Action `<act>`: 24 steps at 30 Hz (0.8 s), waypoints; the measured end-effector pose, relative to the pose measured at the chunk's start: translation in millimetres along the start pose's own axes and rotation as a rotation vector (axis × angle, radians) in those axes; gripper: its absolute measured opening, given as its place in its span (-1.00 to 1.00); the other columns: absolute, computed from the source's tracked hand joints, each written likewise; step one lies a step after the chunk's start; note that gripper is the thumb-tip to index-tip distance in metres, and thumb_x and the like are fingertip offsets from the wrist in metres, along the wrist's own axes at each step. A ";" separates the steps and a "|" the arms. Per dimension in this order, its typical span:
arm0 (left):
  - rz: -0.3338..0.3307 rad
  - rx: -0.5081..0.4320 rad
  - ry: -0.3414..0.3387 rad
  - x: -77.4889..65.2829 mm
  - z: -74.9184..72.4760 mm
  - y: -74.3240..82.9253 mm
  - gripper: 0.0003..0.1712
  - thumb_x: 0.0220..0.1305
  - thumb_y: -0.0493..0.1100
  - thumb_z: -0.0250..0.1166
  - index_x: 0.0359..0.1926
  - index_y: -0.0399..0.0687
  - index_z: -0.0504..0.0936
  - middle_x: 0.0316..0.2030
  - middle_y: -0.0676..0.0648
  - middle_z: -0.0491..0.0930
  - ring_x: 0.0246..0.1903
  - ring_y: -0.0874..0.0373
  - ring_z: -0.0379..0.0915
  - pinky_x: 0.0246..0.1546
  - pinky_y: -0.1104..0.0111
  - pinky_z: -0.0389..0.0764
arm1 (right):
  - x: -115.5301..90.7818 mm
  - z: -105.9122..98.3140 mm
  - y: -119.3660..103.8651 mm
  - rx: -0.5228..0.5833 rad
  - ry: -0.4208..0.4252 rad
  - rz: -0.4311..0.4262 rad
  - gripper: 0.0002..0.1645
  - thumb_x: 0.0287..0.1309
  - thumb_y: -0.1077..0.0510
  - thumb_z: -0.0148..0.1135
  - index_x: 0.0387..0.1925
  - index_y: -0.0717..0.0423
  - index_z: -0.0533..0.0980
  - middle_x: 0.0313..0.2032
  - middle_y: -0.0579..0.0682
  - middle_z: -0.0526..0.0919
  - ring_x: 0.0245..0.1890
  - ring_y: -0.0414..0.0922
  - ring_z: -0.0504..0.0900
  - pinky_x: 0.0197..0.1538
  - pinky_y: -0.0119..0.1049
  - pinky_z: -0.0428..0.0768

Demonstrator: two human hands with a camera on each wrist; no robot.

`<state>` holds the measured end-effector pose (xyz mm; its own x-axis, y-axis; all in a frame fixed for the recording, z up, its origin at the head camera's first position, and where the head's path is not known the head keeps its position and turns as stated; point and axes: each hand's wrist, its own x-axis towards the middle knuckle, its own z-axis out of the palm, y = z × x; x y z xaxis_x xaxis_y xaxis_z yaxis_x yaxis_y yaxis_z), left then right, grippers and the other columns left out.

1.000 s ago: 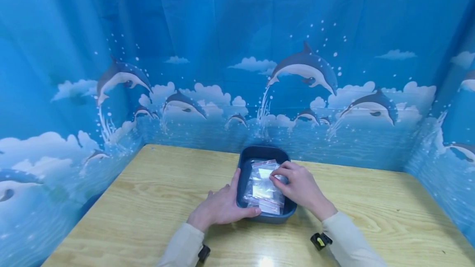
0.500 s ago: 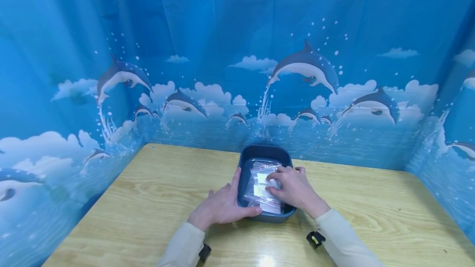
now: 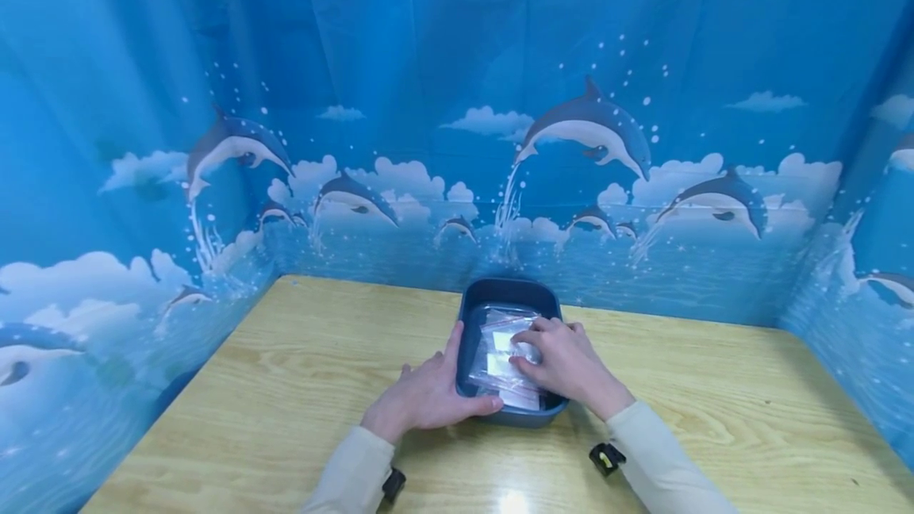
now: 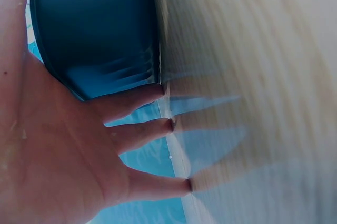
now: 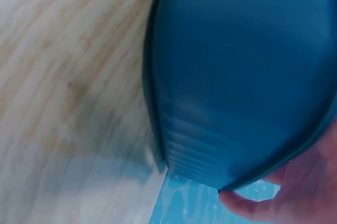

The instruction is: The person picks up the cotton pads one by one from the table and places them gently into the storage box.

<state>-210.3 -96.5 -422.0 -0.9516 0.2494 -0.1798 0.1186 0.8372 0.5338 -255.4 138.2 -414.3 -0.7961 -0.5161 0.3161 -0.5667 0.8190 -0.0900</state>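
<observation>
A dark blue bin (image 3: 508,292) stands on the wooden table, holding a pile of clear zip bags (image 3: 502,375) with white labels and reddish seal strips. My left hand (image 3: 428,399) rests against its left side, thumb across the front rim. In the left wrist view, the fingers (image 4: 137,134) are straight and spread, tips down at the tabletop beside the bin. My right hand (image 3: 567,359) reaches over the right rim, thumb and fingers curled on the uppermost bag, which bulges between them. The right wrist view shows the bin's outer wall (image 5: 237,77) and a fingertip at its rim; the bags are hidden there.
The wooden table (image 3: 343,339) carries the bin near its back edge. A blue curtain (image 3: 407,101) printed with dolphins hangs right behind and along both sides. Small black devices (image 3: 608,458) are strapped at both wrists.
My right hand has moved slightly left and down into the bin, its thumb and fingertips parting from a tight pinch. The bags shifted slightly. My left hand has stayed put.
</observation>
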 end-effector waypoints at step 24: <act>0.014 -0.039 0.032 -0.4 0.0 -7.1 0.49 0.01 0.67 0.24 0.66 0.16 -0.38 0.51 -0.32 0.27 0.45 -0.27 0.30 0.43 -0.48 0.02 | -42.8 -31.5 33.7 0.152 0.220 0.092 -0.79 0.27 0.04 0.41 -0.11 0.00 0.75 -0.19 -0.05 0.73 -0.31 -0.13 0.69 -0.38 -0.29 0.63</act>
<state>-210.8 -102.5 -425.7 -0.9587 0.2443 -0.1458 0.1212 0.8144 0.5676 -233.7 195.7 -401.2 -0.7900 -0.3607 0.4957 -0.5325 0.8045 -0.2633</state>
